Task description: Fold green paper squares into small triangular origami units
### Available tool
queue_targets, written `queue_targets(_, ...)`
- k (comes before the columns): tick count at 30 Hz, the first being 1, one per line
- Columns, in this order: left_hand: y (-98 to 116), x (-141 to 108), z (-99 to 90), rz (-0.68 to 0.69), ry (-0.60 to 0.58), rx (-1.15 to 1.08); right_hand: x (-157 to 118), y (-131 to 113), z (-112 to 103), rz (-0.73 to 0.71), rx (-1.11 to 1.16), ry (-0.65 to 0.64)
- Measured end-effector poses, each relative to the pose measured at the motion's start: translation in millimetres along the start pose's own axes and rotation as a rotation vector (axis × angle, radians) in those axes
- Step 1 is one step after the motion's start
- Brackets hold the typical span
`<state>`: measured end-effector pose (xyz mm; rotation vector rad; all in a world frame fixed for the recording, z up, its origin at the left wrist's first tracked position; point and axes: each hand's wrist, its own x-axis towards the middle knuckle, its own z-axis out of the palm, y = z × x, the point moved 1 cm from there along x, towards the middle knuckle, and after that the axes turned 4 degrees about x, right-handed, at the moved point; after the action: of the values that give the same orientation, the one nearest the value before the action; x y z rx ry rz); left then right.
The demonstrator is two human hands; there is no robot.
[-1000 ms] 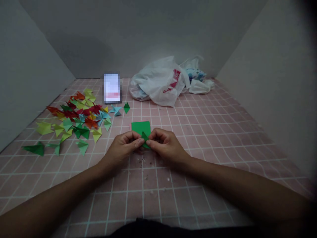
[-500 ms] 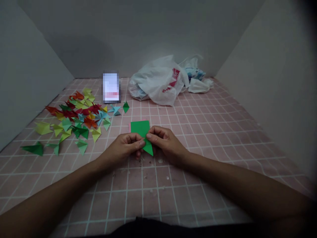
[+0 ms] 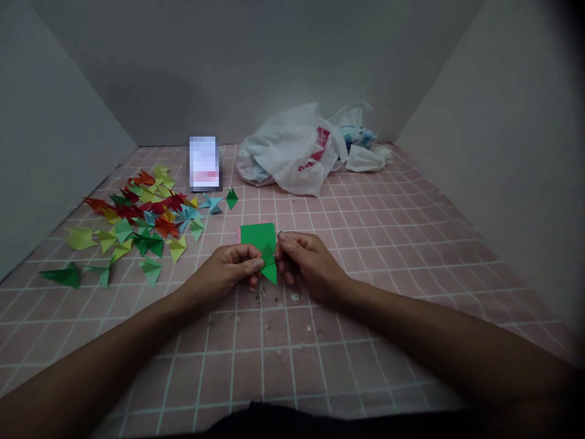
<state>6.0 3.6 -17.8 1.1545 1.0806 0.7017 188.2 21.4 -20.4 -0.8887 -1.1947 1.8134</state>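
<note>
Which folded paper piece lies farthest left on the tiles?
The dark green piece, at the colourful heap's lower left; all others lie to its right.

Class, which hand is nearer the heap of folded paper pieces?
The left hand is nearer, right of the folded paper heap; the right hand sits farther right, past the left hand.

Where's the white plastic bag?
In the head view, the white plastic bag sits at the far end of the pink tiled surface, right of a blurred rectangle, by the back wall.
</note>
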Motion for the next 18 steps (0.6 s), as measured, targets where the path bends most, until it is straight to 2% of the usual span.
queue_targets(4,2.3,-0.4,2.9,0.013,0.064,0.010,-2.0,0.6,1.4,-0.004,-0.089,-0.041)
queue_targets(8,1.7,-0.7,3.8,0.018,0.089,-0.024,-2.1,0.0,1.1,-0.083,-0.163,0.022)
queue_targets(12,0.3,-0.9,2.6,0.018,0.059,-0.052,-1.3,0.6,0.8,-0.073,-0.108,-0.002)
queue_targets(18,0.3,-0.8,-0.3,-0.024,-0.050,-0.126,2.3,2.0,0.8,-0.047,0.030,-0.078)
